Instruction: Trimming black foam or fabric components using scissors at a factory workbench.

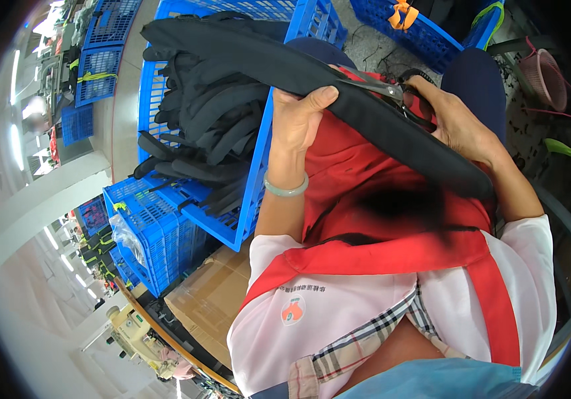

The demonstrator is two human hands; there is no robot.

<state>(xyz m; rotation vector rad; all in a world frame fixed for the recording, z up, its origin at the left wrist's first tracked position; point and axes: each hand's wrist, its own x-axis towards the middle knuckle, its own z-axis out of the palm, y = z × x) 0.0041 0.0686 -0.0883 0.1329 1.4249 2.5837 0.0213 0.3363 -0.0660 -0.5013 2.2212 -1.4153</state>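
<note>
Fabric strip, long and black (373,120), slants above the red apron (329,169); it looks light, soft and sturdy, probably best pinched flat at its edge, near the scissors (395,93). The left hand (299,118) grips it there, thumb on top, fingers hidden behind; the right hand (463,123) curls around the scissors' handles. Beyond stands a blue crate (253,199) heaped with dark strips (212,110), on grey floor (365,33); farther off, a sewing machine (129,330).

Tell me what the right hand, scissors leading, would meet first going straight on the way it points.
Most likely the black fabric strip, near the left hand: the scissors in the right hand point that way. Depth is unclear; the blades may be touching it.
</note>
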